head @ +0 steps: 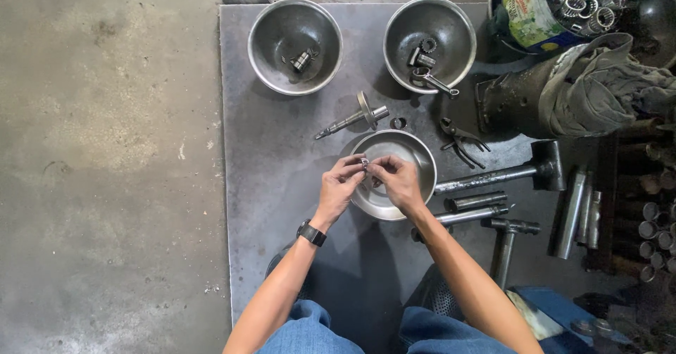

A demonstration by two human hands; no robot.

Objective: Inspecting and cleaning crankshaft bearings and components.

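Note:
My left hand [339, 185] and my right hand [396, 179] meet over a shallow steel bowl [405, 145] in the middle of a dark metal sheet [267, 157]. Between the fingertips of both hands sits a small metal ring-shaped part [365, 163]. A black watch [311, 233] is on my left wrist. Just beyond the bowl lie a stepped metal shaft [352, 119] and a small ring [398, 123].
Two deeper steel bowls stand at the far edge: the left bowl [296, 44] and the right bowl [429, 41] hold small metal parts. Pliers [459, 141], hammers [507, 174] and steel rods [479, 202] lie to the right. A rag-draped cylinder [570, 93] and a bearing-filled container [556, 2] stand far right.

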